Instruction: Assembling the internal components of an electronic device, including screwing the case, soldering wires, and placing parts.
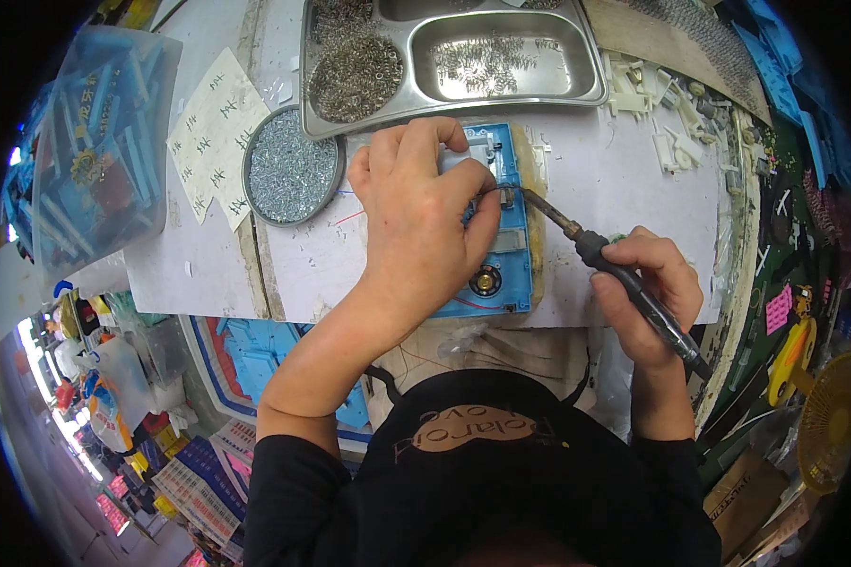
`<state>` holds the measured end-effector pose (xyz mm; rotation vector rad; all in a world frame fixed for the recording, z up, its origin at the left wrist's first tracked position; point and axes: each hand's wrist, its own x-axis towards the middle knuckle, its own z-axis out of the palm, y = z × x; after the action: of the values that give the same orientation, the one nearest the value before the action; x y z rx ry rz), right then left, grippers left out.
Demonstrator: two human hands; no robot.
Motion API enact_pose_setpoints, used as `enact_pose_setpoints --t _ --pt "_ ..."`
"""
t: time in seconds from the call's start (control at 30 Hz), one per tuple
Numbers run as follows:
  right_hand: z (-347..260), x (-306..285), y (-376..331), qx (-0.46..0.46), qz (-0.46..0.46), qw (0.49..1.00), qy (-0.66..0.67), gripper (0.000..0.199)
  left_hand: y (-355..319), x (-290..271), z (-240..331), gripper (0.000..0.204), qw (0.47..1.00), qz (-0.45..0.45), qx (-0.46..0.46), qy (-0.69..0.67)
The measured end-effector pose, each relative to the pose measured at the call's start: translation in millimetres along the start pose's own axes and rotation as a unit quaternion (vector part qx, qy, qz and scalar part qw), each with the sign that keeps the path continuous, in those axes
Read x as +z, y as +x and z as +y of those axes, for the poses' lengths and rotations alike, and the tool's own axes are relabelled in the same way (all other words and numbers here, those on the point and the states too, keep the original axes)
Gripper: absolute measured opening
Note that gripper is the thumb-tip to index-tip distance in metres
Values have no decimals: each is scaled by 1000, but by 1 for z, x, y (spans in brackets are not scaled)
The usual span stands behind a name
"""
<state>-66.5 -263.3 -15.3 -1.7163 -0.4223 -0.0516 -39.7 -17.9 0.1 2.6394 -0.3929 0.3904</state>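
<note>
R hand (660, 298) wrapped round soldering iron (629, 279), tip at blue casing (520, 219) edge; L hand (421, 208) curled over casing, fingertips near-closed, can't tell if gripping.

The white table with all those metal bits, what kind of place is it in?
Probably a workshop where things get put together. There's a metal tray of small parts, a round dish heaped with silvery pieces, and what looks like a soldering iron in the right hand.

From my end I count one left hand (421, 222), one right hand (654, 298), one soldering iron (603, 257), one blue case (515, 268), one metal tray (416, 107), one round dish (291, 223) and, toward the distorted edge, seemingly one yellow fan (830, 425).
</note>
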Motion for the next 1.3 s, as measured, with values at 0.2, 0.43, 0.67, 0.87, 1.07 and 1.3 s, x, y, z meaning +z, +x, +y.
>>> enact_pose_setpoints --t 0.2,0.43,0.67,0.87,1.07,1.3 --pt "-1 -2 -1 1 6 1000 -8 27 0 -1 1 11 1000 2 4 5" --pt "1 -3 -3 2 19 1000 3 27 -3 -1 0 13 1000 6 4 0" --pt "0 -5 -3 1 16 1000 -4 26 -3 -2 0 13 1000 7 7 1" --pt "0 -5 -3 3 14 1000 -5 27 -4 -2 -3 15 1000 14 20 -8" --pt "3 -6 -4 7 16 1000 3 26 -4 -3 -16 18 993 78 77 -50" --pt "1 -6 -3 -1 17 1000 1 27 -4 -3 -22 18 990 58 112 -65"
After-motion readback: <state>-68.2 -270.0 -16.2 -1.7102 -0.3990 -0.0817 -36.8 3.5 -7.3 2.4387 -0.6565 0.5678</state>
